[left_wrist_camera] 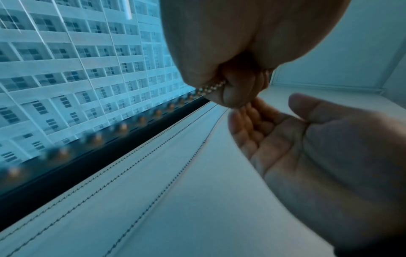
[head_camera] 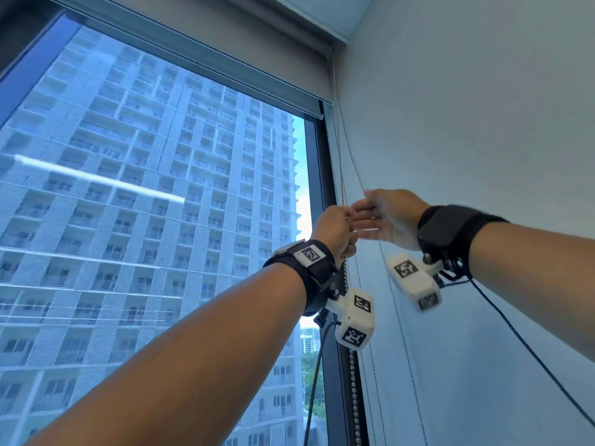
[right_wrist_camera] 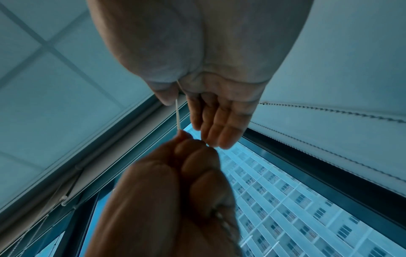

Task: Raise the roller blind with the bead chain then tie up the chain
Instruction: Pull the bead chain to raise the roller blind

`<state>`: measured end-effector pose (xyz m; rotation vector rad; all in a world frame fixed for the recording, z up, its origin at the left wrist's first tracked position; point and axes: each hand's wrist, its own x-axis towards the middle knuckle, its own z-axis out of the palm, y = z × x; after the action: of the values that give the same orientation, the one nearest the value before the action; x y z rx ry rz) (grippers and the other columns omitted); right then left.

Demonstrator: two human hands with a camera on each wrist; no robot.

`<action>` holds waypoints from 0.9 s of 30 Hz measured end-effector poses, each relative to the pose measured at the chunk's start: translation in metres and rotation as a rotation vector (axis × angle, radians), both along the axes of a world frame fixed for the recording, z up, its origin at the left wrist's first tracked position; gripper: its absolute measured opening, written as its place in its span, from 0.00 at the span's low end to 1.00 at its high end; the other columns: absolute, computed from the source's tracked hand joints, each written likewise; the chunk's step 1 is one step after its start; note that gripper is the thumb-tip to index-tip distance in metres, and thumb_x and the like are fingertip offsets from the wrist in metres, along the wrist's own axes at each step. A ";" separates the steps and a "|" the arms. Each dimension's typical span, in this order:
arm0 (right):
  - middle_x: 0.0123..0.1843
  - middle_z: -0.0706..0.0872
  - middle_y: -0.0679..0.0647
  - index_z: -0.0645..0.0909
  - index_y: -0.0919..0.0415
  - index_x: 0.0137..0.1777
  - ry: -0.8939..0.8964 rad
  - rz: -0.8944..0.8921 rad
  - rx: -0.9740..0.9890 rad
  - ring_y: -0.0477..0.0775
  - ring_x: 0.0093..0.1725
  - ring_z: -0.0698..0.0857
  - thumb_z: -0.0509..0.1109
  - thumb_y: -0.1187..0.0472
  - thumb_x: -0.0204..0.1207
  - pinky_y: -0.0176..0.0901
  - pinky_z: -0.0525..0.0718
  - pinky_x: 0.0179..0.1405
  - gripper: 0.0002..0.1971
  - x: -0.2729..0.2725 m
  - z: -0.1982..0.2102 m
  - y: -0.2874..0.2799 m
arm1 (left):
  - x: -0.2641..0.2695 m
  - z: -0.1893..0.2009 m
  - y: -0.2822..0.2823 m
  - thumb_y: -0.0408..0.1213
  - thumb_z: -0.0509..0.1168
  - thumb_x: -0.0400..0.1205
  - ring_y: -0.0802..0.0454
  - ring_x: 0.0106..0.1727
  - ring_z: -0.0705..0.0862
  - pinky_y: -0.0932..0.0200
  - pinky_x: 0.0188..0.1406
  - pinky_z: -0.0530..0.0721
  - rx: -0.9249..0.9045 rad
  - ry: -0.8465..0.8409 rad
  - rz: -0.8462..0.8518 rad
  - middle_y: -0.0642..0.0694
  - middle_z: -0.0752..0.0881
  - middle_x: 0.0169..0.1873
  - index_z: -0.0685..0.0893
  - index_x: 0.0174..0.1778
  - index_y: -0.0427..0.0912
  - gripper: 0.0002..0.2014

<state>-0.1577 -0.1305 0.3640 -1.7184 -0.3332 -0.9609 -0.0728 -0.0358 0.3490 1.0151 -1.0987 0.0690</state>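
Bead chain (head_camera: 355, 387), a strand of small silvery balls, hangs along the right upright of the window frame (head_camera: 328, 175); left hand (head_camera: 335, 228) grips it in a closed fist; right hand (head_camera: 386, 217), just beside that fist, fingers (head_camera: 363, 220) straight, palm open; roller blind (head_camera: 225, 56) drawn up at the frame's top.

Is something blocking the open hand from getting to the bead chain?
Nothing visible blocks it. The right hand is open, its fingers right beside the left hand, which grips the bead chain. The chain runs free above that fist.
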 end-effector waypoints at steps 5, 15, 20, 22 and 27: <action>0.56 0.86 0.65 0.78 0.70 0.67 -0.009 -0.021 -0.013 0.59 0.50 0.86 0.58 0.52 0.90 0.51 0.88 0.50 0.21 0.004 0.018 0.009 | -0.001 -0.010 -0.006 0.33 0.48 0.85 0.59 0.15 0.57 0.71 0.14 0.53 -0.014 0.032 -0.041 0.51 0.63 0.23 0.73 0.37 0.48 0.13; 0.65 0.77 0.57 0.77 0.60 0.68 0.051 -0.360 -0.060 0.56 0.61 0.78 0.71 0.52 0.81 0.52 0.82 0.61 0.20 0.047 -0.018 -0.035 | 0.038 -0.067 -0.007 0.34 0.53 0.85 0.58 0.19 0.60 0.65 0.13 0.59 0.026 0.128 -0.041 0.52 0.66 0.23 0.75 0.41 0.44 0.10; 0.76 0.76 0.63 0.74 0.64 0.75 0.207 -0.384 0.004 0.58 0.68 0.78 0.68 0.54 0.84 0.53 0.79 0.71 0.23 0.084 -0.080 -0.047 | 0.058 -0.113 -0.004 0.32 0.53 0.85 0.57 0.20 0.58 0.65 0.15 0.57 0.038 0.140 -0.054 0.52 0.65 0.23 0.74 0.40 0.44 0.09; 0.73 0.76 0.60 0.71 0.64 0.77 0.268 -0.356 0.053 0.56 0.66 0.76 0.69 0.53 0.85 0.50 0.78 0.72 0.25 0.098 -0.105 -0.050 | 0.065 -0.124 -0.003 0.33 0.53 0.86 0.57 0.21 0.59 0.65 0.15 0.57 0.025 0.160 -0.055 0.52 0.65 0.23 0.75 0.42 0.43 0.09; 0.77 0.74 0.64 0.70 0.66 0.78 0.374 -0.364 0.134 0.62 0.74 0.75 0.70 0.54 0.84 0.52 0.77 0.73 0.27 0.124 -0.157 -0.061 | 0.073 -0.140 -0.001 0.33 0.52 0.87 0.57 0.22 0.58 0.64 0.18 0.56 0.036 0.193 -0.031 0.51 0.65 0.25 0.76 0.43 0.43 0.11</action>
<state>-0.0333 -0.1918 0.2072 -1.8226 0.2914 -0.8684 0.0001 -0.0364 0.2094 1.0146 -0.9417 -0.0728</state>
